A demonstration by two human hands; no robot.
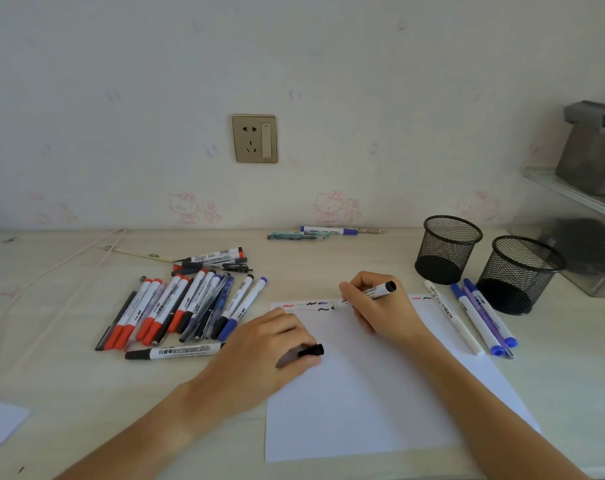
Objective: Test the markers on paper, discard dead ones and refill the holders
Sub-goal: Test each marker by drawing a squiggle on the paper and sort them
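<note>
Right grip (pixel 370 306) holds a black marker (pixel 366 294) on paper (pixel 363 393); left (pixel 276 348) pinches its cap (pixel 311 350).

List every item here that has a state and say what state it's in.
black marker: uncapped, tip on paper
cap: off, held by left hand
right hand: gripping marker
two mesh holders: upright, empty
paper: flat, squiggles along top

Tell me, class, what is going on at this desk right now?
A person is testing markers. The right hand grips a black marker, its tip on the white paper beside earlier squiggles, while the left hand holds the black cap. A pile of markers waits on the left; three markers lie beside two empty mesh holders.
</note>
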